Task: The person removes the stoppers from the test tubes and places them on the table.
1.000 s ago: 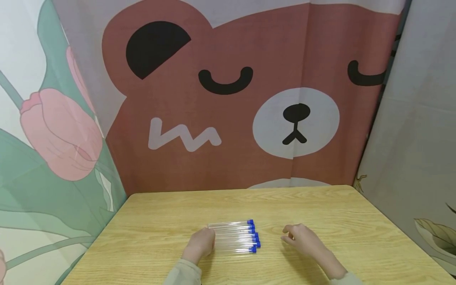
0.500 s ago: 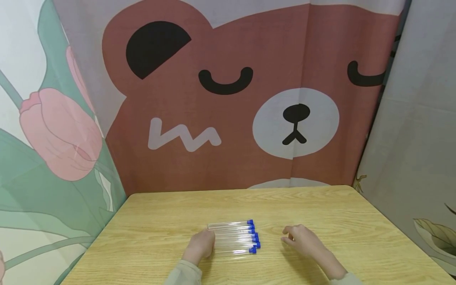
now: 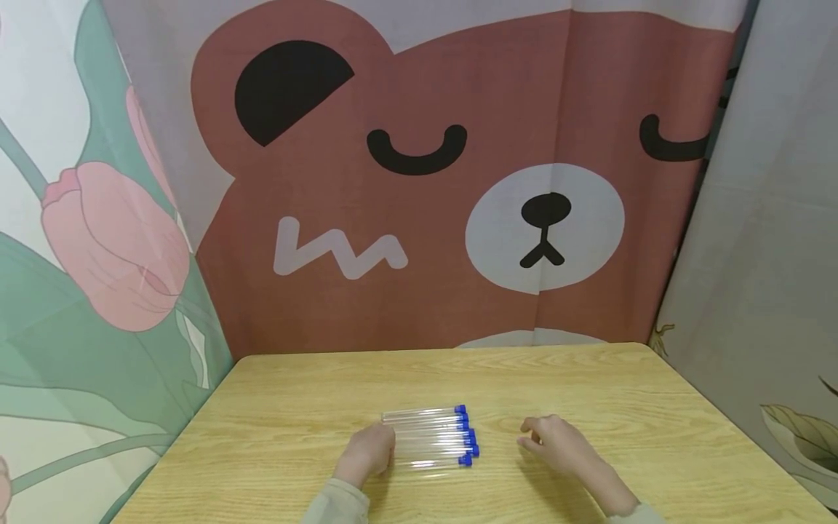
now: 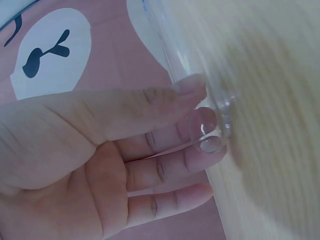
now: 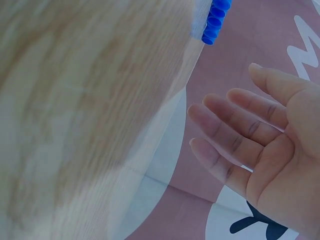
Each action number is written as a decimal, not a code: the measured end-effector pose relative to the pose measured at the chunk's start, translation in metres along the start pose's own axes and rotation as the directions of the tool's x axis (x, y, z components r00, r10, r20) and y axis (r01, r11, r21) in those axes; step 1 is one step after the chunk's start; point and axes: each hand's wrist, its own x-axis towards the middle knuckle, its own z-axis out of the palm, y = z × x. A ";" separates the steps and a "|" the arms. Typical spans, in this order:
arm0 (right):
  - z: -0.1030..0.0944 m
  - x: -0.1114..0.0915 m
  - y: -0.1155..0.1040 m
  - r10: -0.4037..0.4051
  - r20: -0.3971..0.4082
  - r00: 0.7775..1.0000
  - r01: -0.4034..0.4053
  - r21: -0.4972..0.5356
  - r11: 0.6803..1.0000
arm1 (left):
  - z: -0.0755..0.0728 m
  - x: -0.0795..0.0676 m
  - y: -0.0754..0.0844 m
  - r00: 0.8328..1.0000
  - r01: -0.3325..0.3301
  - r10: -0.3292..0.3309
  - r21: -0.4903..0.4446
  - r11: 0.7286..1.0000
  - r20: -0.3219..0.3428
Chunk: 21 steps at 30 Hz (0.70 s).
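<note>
Several clear test tubes (image 3: pixel 432 439) with blue caps (image 3: pixel 469 437) lie side by side on the wooden table, caps pointing right. My left hand (image 3: pixel 366 453) is at their rounded left ends. In the left wrist view, its thumb and fingers pinch a tube's rounded end (image 4: pixel 210 144); the thumb covers part of the tubes. To the right of the caps, my right hand (image 3: pixel 559 444) is held apart from the tubes with nothing in it. Its fingers look relaxed and slightly bent in the right wrist view, where the row of blue caps (image 5: pixel 215 21) shows near the top.
The wooden table (image 3: pixel 314 386) extends around the tubes, its far edge close to a hanging cloth (image 3: pixel 419 313) printed with a brown bear. A flower-printed cloth (image 3: pixel 114 247) hangs at the left, and a pale one (image 3: pixel 759 255) at the right.
The nearest tube's blue cap has turned slightly since one second ago. Both hands stay in nearly the same places.
</note>
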 end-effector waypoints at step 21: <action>-0.001 -0.002 0.000 0.001 -0.009 1.000 -0.001 0.004 1.000 | -0.015 -0.003 -0.001 0.996 -0.088 0.091 -0.224 0.971 0.004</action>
